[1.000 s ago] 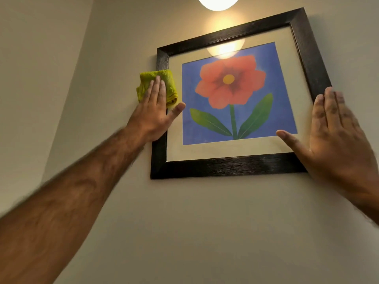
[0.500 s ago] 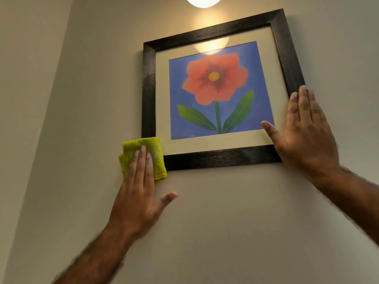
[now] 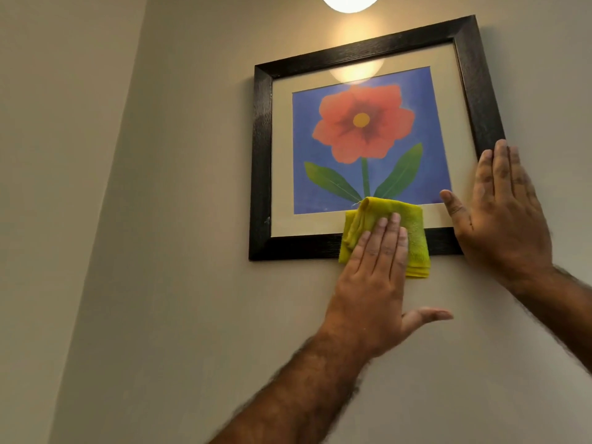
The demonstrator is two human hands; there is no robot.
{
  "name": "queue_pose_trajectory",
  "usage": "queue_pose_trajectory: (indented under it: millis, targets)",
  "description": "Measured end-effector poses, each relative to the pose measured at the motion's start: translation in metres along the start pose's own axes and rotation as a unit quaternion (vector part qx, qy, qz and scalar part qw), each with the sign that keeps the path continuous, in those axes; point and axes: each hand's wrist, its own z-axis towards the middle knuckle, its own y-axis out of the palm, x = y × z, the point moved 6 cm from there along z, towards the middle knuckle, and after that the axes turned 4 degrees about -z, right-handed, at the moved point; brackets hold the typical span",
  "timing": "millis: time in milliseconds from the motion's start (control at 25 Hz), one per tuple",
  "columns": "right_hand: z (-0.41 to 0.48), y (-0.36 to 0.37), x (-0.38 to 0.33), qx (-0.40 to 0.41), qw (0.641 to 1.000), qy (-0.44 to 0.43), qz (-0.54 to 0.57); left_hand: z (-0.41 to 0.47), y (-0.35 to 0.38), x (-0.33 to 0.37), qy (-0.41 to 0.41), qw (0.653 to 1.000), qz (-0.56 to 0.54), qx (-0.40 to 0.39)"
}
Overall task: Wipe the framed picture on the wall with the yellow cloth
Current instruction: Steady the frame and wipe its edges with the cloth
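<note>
The framed picture (image 3: 261, 161) hangs on the wall: a dark wooden frame, a cream mat, a red flower on blue. A folded yellow cloth (image 3: 413, 232) lies over the bottom rail of the frame, right of its middle, reaching up onto the mat and glass. My left hand (image 3: 374, 280) presses flat on the cloth with straight fingers and the thumb spread out to the right. My right hand (image 3: 503, 216) lies flat against the frame's lower right corner, fingers pointing up, thumb on the mat. It hides that corner.
A lit round lamp (image 3: 350, 1) sits on the wall just above the frame, and its glare shows on the glass. A wall corner (image 3: 128, 123) runs down on the left. Bare beige wall surrounds the frame.
My left hand carried the cloth down the frame's left side to the lower left corner, then rightward along the bottom rail. My right hand stayed at the lower right corner.
</note>
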Motion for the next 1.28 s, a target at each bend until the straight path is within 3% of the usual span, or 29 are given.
queue_pose_trajectory:
  millis: [120, 320, 440, 720, 880, 1040, 1280]
  targets:
    - [-0.001, 0.000, 0.001, 0.008, 1.000, -0.003, -0.002, -0.020, -0.008, -0.033, -0.013, 1.000, 0.013, -0.011]
    - [-0.001, 0.001, 0.002, 0.006, 1.000, -0.001, -0.008, -0.090, -0.022, -0.136, -0.152, 0.983, 0.088, -0.060]
    - [-0.001, 0.001, 0.000, 0.007, 1.000, -0.006, -0.007, -0.097, -0.023, -0.154, -0.144, 0.985, 0.063, -0.065]
    - [0.000, 0.005, 0.004, 0.025, 1.000, -0.017, -0.005, 0.006, -0.042, -0.203, -0.127, 0.991, 0.047, -0.006]
    - [0.001, 0.011, 0.010, 0.053, 0.998, -0.013, -0.011, 0.079, -0.058, -0.240, -0.158, 0.987, 0.019, -0.006]
    - [0.002, 0.013, 0.010, 0.043, 0.999, -0.011, -0.008, 0.092, -0.064, -0.244, -0.171, 0.985, 0.003, -0.006]
    - [-0.001, 0.005, 0.004, 0.033, 0.999, -0.006, -0.009, -0.015, -0.039, -0.194, -0.113, 0.994, -0.007, 0.006]
